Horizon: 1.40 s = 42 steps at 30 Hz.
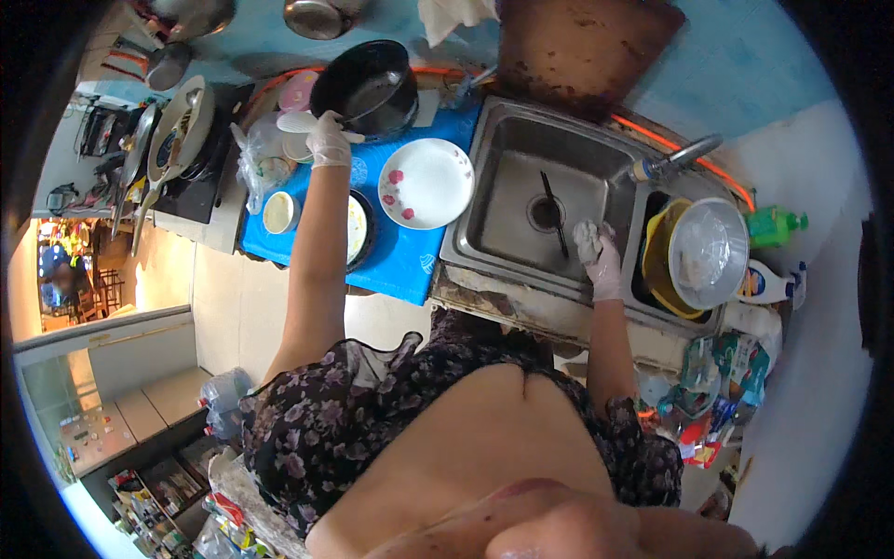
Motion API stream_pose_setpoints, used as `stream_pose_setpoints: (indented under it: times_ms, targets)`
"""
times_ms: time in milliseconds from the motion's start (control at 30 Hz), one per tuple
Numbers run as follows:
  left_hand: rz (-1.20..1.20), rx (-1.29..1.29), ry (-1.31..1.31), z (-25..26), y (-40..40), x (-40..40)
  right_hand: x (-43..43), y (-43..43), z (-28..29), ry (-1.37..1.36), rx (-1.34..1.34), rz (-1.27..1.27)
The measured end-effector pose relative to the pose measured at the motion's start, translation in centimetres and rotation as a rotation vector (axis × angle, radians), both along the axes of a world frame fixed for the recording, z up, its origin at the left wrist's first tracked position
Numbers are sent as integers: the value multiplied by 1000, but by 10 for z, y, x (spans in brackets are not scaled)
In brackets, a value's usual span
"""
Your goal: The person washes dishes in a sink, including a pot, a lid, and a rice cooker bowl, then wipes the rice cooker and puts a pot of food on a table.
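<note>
My left hand [327,142], in a thin clear glove, grips a white plastic rice paddle [299,123] beside a black pot [370,94] on the blue counter mat. My gloved right hand [603,260] holds a greyish scrubbing pad [588,240] over the right side of the steel sink [503,150]. A dark, slender utensil, perhaps chopsticks [546,185], lies across the sink drain. Between the pot and the sink rests a white plate with red flowers [427,183]. A small cream bowl [280,212] and a dish in a black pan [357,230], partly hidden by my left forearm, are nearer me.
A faucet [674,157] reaches over the sink's right side. A metal bowl [709,253] sits on yellow basins [663,258] in the side basin. Green [772,225] and white [765,281] bottles stand at the right. Pans [178,133] rest on the stove at the left.
</note>
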<state>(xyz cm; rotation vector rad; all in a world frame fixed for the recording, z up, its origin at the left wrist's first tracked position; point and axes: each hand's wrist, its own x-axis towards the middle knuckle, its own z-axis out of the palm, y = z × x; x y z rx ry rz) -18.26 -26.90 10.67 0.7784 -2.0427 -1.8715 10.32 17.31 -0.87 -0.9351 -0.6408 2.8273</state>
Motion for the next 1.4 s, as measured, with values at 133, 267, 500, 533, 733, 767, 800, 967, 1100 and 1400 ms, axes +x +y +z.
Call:
stream_pose_setpoints:
  times_ms: [133,267,500,533,733,767,800,967,1100,1400]
  targets:
    - [-206,-178,160,-14,-9,-3,-3,16,5,156,-214,48]
    - [10,-140,171,6,6,21,-10,28,-19,173,-87,133]
    - [-336,-1109,428,7,59,126,-21,25,-70,-17,50,-46]
    - [-468,-1078,162,0,67,134,-20,24,-71,-80,32,-97]
    - [-726,-1060,-114,-26,86,116,-11,33,-51,-101,197,109]
    - [-767,-1101,-178,-30,86,106,-10,36,-44,-71,166,187]
    - [-805,-1139,-155,-35,89,90,-10,38,-37,-81,146,224]
    - [-764,-1230,-370,-52,108,32,-7,41,-3,-65,291,107]
    - [-362,-1390,273,-45,140,67,-10,45,11,-222,1165,296]
    - [-948,686,-811,-79,351,203,-37,33,55,-51,978,248]
